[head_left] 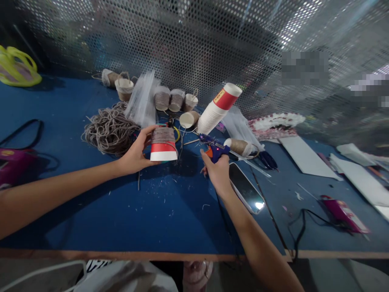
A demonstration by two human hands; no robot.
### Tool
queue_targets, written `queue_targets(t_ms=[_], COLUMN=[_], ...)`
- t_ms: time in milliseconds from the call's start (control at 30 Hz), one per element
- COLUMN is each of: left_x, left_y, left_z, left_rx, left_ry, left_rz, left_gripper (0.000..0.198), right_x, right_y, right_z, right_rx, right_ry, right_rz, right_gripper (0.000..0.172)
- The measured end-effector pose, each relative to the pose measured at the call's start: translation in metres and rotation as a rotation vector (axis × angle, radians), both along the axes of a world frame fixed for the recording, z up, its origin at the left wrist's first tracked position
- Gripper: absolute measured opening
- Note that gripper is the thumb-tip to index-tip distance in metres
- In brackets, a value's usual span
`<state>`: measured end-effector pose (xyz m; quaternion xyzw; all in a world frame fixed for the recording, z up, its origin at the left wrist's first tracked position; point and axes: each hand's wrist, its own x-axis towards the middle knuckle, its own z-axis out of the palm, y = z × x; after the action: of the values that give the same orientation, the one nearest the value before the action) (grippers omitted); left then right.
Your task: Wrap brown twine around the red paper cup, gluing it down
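Note:
My left hand (pixel 138 154) is closed around a red and white paper cup (pixel 163 151), held upside down with its white rim facing down. Grey-brown cord (pixel 164 136) is wound around the cup's upper part. To the right, my right hand (pixel 217 168) grips a blue hot glue gun (pixel 215 150) with an orange trigger and a small red light. Its nozzle points left toward the cup, apart from it. A heap of loose grey cord (pixel 109 129) lies behind my left hand. Behind the glue gun leans a tall stack of paper cups (pixel 217 109).
Several cord-wrapped cups (pixel 162 98) line the back by a perforated metal screen (pixel 194 48). Clear glue sticks (pixel 144 99) lie behind the cord heap. A phone (pixel 246 188) rests right of my right hand. White boards (pixel 308 157) and a purple pouch (pixel 345 215) lie farther right.

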<state>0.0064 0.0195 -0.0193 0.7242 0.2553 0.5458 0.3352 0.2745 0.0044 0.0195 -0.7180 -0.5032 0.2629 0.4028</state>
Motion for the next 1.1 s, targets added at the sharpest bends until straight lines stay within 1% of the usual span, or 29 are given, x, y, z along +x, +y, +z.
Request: queue_targets(t_ms=[67,133,267,333,367,400,467,500,533,600,633,700,767,833,967,1100], left_x=[-0.001,-0.002,-0.003,-0.003,-0.003,-0.003,-0.003,-0.003,-0.002,-0.002,-0.001,-0.001,-0.002,-0.002,-0.002,-0.002], left_y=[-0.001,-0.002,-0.002,-0.002,-0.002,-0.002,-0.003,-0.004,-0.004,-0.005,-0.005,-0.005,-0.005,-0.005,-0.006,-0.007], left_z=[0.002,0.004,0.006,0.006,0.007,0.007,0.009,0.009,0.01,0.01,0.01,0.009,0.007,0.007,0.009,0.012], left_rx=[-0.014,-0.016,-0.016,-0.025,-0.037,-0.05,-0.071,-0.079,-0.086,-0.099,-0.107,-0.115,-0.117,-0.117,-0.099,-0.075], left_ry=[0.025,0.034,0.029,0.029,0.032,0.034,0.037,0.038,0.038,0.034,0.033,0.029,0.022,0.013,0.015,0.024], left_rz=[0.005,0.016,-0.018,-0.041,-0.056,-0.073,-0.102,-0.109,-0.112,-0.111,-0.113,-0.118,-0.12,-0.123,-0.164,-0.19], left_gripper=[0.087,0.088,0.088,0.087,0.086,0.085,0.082,0.081,0.08,0.081,0.082,0.082,0.082,0.083,0.082,0.08], right_x=[0.005,0.01,0.012,0.008,0.004,0.0,-0.009,-0.013,-0.017,-0.024,-0.027,-0.03,-0.032,-0.033,-0.034,-0.033], right_y=[0.005,0.006,-0.002,-0.01,-0.014,-0.019,-0.031,-0.038,-0.045,-0.058,-0.063,-0.07,-0.071,-0.069,-0.063,-0.059], right_z=[-0.001,0.0,0.009,0.015,0.018,0.02,0.022,0.021,0.02,0.019,0.018,0.019,0.021,0.023,0.023,0.018], right_rx=[-0.029,0.001,0.184,0.316,0.392,0.473,0.601,0.617,0.6,0.501,0.435,0.307,0.209,0.157,0.12,0.099], right_ry=[-0.084,-0.22,-0.554,-0.664,-0.648,-0.585,-0.333,-0.186,-0.06,0.125,0.181,0.234,0.252,0.274,0.352,0.483], right_rz=[-0.023,-0.049,-0.119,-0.097,-0.042,0.048,0.297,0.421,0.515,0.693,0.772,0.884,0.939,0.956,0.948,0.922], right_gripper=[0.052,0.053,0.052,0.049,0.047,0.043,0.032,0.026,0.022,0.021,0.022,0.025,0.026,0.024,0.026,0.028])
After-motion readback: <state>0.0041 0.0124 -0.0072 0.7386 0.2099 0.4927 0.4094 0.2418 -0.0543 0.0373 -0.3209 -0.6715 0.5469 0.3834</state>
